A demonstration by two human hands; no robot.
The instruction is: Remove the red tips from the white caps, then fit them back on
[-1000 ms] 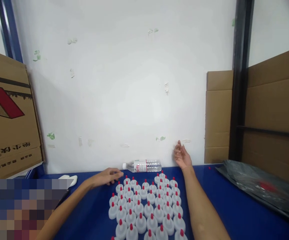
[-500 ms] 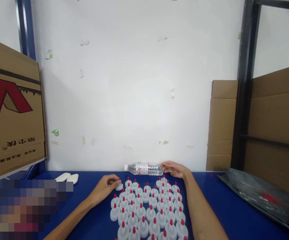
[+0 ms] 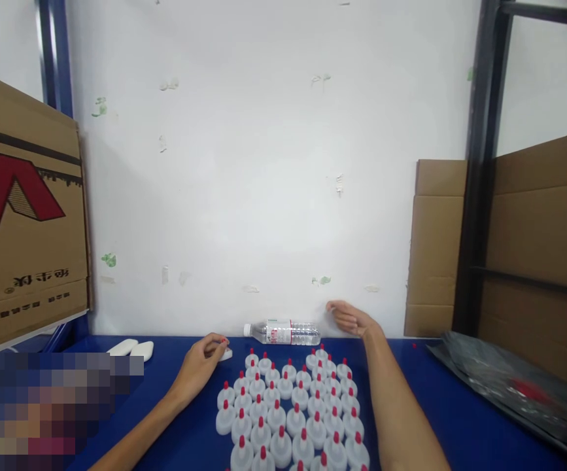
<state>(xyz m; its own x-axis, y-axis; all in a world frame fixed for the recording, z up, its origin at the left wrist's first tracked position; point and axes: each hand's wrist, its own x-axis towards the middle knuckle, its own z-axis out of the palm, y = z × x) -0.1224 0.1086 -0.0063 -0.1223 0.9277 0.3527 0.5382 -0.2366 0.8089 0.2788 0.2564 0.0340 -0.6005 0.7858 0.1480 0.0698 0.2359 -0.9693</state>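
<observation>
Head view: at lower centre, one cap (image 3: pixel 224 354) is pinched in the closed grip of the left hand (image 3: pixel 199 367) beside the rows of caps (image 3: pixel 288 412), while the right hand (image 3: pixel 352 320) is held open and empty near the bottle (image 3: pixel 283 331).

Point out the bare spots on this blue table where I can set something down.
Widest bare patch: blue table between the right forearm and the black bag. A smaller one lies between the white pieces and the left hand pinching a cap. Crowded: the caps filling the centre, up to the bottle.

Illegible print on cardboard box (image 3: pixel 28 261)
</observation>
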